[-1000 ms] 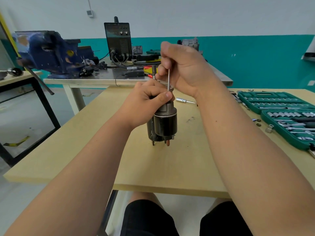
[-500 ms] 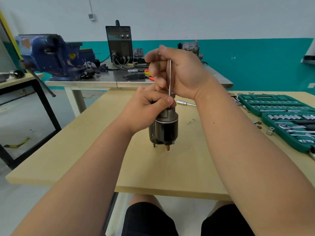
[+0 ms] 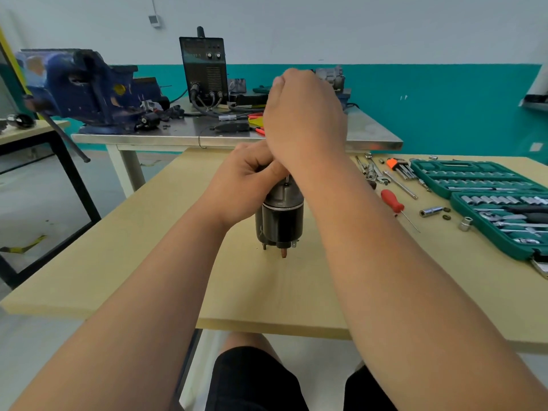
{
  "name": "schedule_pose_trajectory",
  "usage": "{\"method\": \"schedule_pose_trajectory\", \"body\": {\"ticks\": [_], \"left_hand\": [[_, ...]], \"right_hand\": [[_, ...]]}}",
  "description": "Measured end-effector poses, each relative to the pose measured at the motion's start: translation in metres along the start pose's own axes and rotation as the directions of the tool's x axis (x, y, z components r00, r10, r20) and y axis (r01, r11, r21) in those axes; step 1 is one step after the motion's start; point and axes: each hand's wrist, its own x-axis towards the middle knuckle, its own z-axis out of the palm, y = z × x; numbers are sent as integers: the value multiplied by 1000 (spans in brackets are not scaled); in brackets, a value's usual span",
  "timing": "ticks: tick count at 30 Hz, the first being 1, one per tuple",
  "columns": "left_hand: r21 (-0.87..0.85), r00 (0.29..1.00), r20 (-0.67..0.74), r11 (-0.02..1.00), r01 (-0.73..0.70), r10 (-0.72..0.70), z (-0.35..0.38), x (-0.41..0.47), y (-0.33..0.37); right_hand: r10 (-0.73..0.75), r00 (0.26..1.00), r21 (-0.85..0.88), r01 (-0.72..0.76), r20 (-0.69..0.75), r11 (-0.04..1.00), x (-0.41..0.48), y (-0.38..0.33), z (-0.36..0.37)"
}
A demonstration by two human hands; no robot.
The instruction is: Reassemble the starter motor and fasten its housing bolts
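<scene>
Starter motor point(image 3: 281, 221) gripped by left hand point(image 3: 246, 185); right hand point(image 3: 302, 120) clutches thin bolt point(image 3: 287, 181)

Open tabletop point(image 3: 133, 262) across the lower left and centre of frame. The starter motor point(image 3: 281, 221) stands upright mid-frame. Right side's crowded: red screwdriver point(image 3: 392, 203), loose sockets point(image 3: 430, 211), hex keys point(image 3: 398, 167), then the green socket set case point(image 3: 489, 185) at the edge.

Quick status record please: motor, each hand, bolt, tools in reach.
workpiece: starter motor stands upright on the wooden table, terminals down
left hand: grips the motor's top
right hand: curled above it, holding a long bolt; only the bolt's lower end shows
tools: red screwdriver and open socket set lie to the right
</scene>
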Motion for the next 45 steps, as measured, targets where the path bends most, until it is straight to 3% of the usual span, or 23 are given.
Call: {"method": "schedule_pose_trajectory", "body": {"ticks": [2,3,5,6,7,9,15,19,20,22,23,24,26,28,30,31,32,33,34,35,39,42,45], "left_hand": [[28,1000,-3,1000,11,-11,0,0,0],[28,1000,-7,1000,13,-13,0,1,1],[15,1000,-7,1000,-2,3,-1,1,3],[20,1000,-2,1000,-16,16,-1,0,4],[32,1000,8,999,-24,24,-2,0,4],[68,1000,24,998,-13,11,-3,-1,5],[56,1000,13,998,7,-8,-2,-1,5],[74,998,-36,996,58,-55,-1,-1,2],[80,997,-44,994,74,-70,-1,0,1],[106,993,-57,989,106,-101,1,2,-2],[117,992,-64,986,117,-110,2,2,-2],[117,992,-67,986,118,-110,3,3,-2],[106,995,-60,990,89,-83,4,2,1],[112,998,-47,992,51,-46,4,0,3],[124,1000,-20,992,4,-1,2,-1,4],[141,1000,-8,990,-20,21,2,-1,4],[163,999,-2,986,-31,32,2,-2,3],[185,1000,-4,982,-26,27,2,-2,2],[201,1000,-9,980,-11,13,2,-2,2],[210,1000,-14,978,4,-1,2,-2,2],[192,1000,-18,981,-11,15,1,-3,2],[186,998,-45,981,54,-46,2,-1,0],[123,998,-51,991,53,-47,4,2,-1]], "right_hand": [[7,987,300,-54,158,952,5,5,0],[-5,952,536,-169,308,827,8,8,-1],[-131,821,795,-479,556,373,11,18,-3],[-205,763,790,-589,612,167,13,25,-2],[-272,719,754,-656,639,38,16,32,0],[-365,672,702,-709,644,-65,23,41,5],[-457,651,646,-738,606,-196,25,48,12],[-305,754,761,-637,582,-123,20,43,9],[-219,809,827,-562,546,-14,19,43,6],[-2,942,826,-292,334,482,15,39,0],[65,983,676,-165,170,718,13,37,-1],[92,996,514,-85,12,854,11,33,-1],[39,987,289,7,-154,957,6,25,-3],[-19,987,221,54,-159,974,5,23,-5],[-43,999,432,47,-19,900,8,30,-6],[-56,990,651,-44,132,758,9,33,-5],[-103,947,833,-213,305,511,9,37,-4],[-180,880,890,-401,440,217,9,42,-1],[-240,812,834,-551,532,-19,8,48,2],[-277,766,761,-631,580,-149,8,55,7],[-451,710,669,-688,540,-281,13,65,15],[-529,653,616,-737,542,-278,15,59,11],[-438,698,682,-695,567,-226,18,52,1]]}}
